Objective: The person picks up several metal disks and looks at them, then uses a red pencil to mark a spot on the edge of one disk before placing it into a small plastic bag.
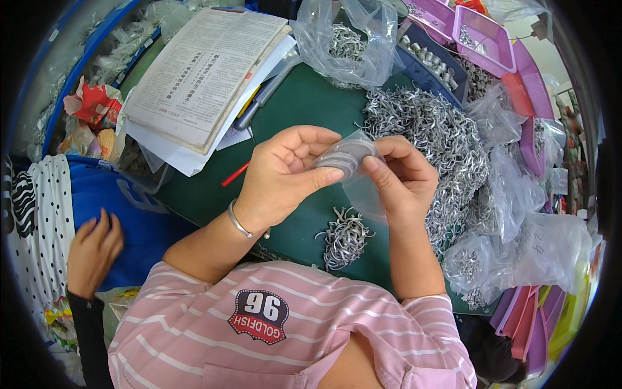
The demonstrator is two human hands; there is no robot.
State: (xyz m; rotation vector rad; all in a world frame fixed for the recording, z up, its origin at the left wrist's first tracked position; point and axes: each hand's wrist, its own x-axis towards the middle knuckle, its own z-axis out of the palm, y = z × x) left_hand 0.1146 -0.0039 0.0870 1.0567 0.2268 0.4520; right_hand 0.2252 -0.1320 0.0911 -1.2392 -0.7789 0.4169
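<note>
Between my two hands is a small clear plastic bag (366,200) with round grey, ring-like pieces inside, stacked so they overlap. My left hand (275,175) pinches the bag's left side, thumb lying over the round pieces. On the other side, my right hand (409,181) grips the bag between thumb and curled fingers. Below them on the green tabletop (285,223) lies a small heap of curved silvery metal pieces (345,241). A much larger heap of similar pieces (431,129) spreads just beyond my right hand.
At the far left sits a stack of printed papers (201,81); a red pen (235,174) lies nearer. An open plastic bag of metal pieces (350,45), a dark bin (434,65) and pink baskets (486,42) stand behind. Another person's hand (96,249) shows at left.
</note>
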